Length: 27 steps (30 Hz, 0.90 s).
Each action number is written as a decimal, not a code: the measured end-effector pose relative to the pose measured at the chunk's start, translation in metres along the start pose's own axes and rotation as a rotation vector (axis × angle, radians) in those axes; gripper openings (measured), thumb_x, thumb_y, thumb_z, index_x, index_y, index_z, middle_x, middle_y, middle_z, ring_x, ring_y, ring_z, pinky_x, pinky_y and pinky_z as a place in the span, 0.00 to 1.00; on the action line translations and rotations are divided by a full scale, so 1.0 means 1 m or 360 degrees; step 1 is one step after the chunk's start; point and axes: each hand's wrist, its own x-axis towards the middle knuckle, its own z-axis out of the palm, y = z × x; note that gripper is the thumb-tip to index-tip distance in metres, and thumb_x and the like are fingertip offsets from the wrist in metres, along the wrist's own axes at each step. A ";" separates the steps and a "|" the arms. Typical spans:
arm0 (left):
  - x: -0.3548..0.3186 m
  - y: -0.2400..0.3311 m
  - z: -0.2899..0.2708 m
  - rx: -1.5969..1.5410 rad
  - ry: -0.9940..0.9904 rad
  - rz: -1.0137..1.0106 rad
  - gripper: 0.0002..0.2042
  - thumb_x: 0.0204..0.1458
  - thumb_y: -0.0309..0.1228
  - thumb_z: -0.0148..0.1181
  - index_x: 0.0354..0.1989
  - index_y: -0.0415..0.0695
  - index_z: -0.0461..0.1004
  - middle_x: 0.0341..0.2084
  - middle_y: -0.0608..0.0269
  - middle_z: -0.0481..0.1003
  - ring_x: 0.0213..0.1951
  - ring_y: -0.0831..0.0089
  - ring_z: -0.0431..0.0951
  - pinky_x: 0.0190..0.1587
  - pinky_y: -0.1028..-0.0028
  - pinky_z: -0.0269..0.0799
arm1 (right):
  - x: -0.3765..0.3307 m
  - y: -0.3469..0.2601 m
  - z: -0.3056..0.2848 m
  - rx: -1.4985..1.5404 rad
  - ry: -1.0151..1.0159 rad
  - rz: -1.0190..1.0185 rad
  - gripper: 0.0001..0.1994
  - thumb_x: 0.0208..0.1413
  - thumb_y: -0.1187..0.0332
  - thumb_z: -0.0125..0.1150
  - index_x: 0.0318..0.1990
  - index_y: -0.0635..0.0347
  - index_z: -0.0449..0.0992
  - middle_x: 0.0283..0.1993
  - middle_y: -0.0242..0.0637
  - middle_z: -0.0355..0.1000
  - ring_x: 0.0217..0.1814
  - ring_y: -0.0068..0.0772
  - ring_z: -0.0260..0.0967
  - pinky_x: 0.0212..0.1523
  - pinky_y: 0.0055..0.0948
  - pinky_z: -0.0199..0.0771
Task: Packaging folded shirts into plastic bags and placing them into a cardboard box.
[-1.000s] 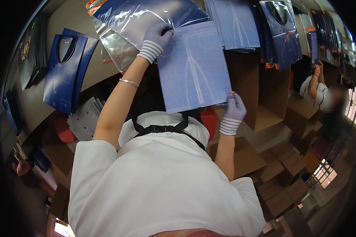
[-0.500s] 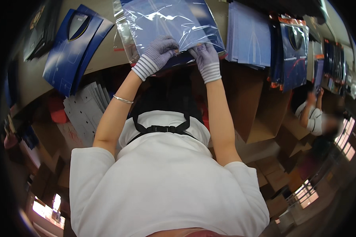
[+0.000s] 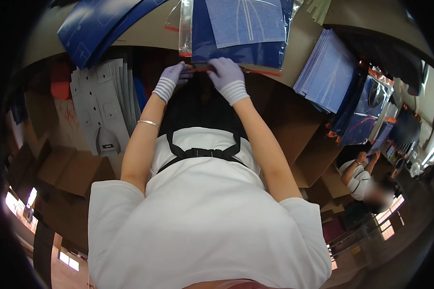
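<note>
Both gloved hands at the near edge of the clear plastic sleeve with a red adhesive strip (image 3: pixel 236 36), which lies flat on the tan worktable (image 3: pixel 144 31) and holds a dark blue folded paper bag (image 3: pixel 226 48) with a pale blue printed sheet (image 3: pixel 246 19) on top; the sleeve's open end faces the person, right at the table edge.

Step in hand, as I judge it: closing the flap along the red strip; to do it well, keep the flap square to the sleeve's sides, press from the middle outward so no crease or air gets trapped, hold the sleeve down so it does not slide off the edge.

Left hand (image 3: pixel 174 77): forearm rising from lower left, wrist bent slightly inward, fingers curled onto the sleeve's lower left corner; they look pinched on the flap, though the contact is partly hidden. Right hand (image 3: pixel 225 72): palm down, fingers spread flat and pressing on the strip, not closed round anything; the hands nearly touch.

Nearby: stack of pale blue sheets (image 3: pixel 325 72) to the right; flat dark blue bags (image 3: pixel 99 24) to the upper left; grey die-cut card pieces (image 3: pixel 101 106) below the table edge.
</note>
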 end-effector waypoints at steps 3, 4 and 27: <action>0.001 0.003 0.003 -0.0187 -0.0002 -0.0064 0.18 0.55 0.41 0.45 0.43 0.40 0.70 0.38 0.57 0.74 0.39 0.66 0.74 0.42 0.70 0.68 | 0.024 -0.024 0.020 -0.0263 -0.0250 -0.0146 0.11 0.43 0.66 0.57 0.37 0.54 0.70 0.34 0.36 0.68 0.40 0.39 0.66 0.40 0.36 0.66; 0.001 0.005 0.004 -0.0297 -0.0016 -0.0115 0.17 0.55 0.41 0.46 0.44 0.39 0.70 0.38 0.56 0.74 0.39 0.66 0.74 0.43 0.69 0.68 | 0.027 -0.028 0.028 -0.0264 -0.0254 -0.0146 0.11 0.43 0.66 0.57 0.37 0.54 0.70 0.34 0.36 0.68 0.40 0.39 0.66 0.40 0.36 0.66; 0.011 0.009 -0.030 -0.1036 -0.0576 0.0127 0.26 0.58 0.47 0.34 0.49 0.32 0.60 0.47 0.44 0.66 0.51 0.52 0.66 0.54 0.57 0.63 | -0.179 0.038 -0.026 0.0386 -0.0225 0.0992 0.13 0.47 0.68 0.54 0.41 0.60 0.72 0.39 0.44 0.72 0.42 0.43 0.71 0.44 0.32 0.70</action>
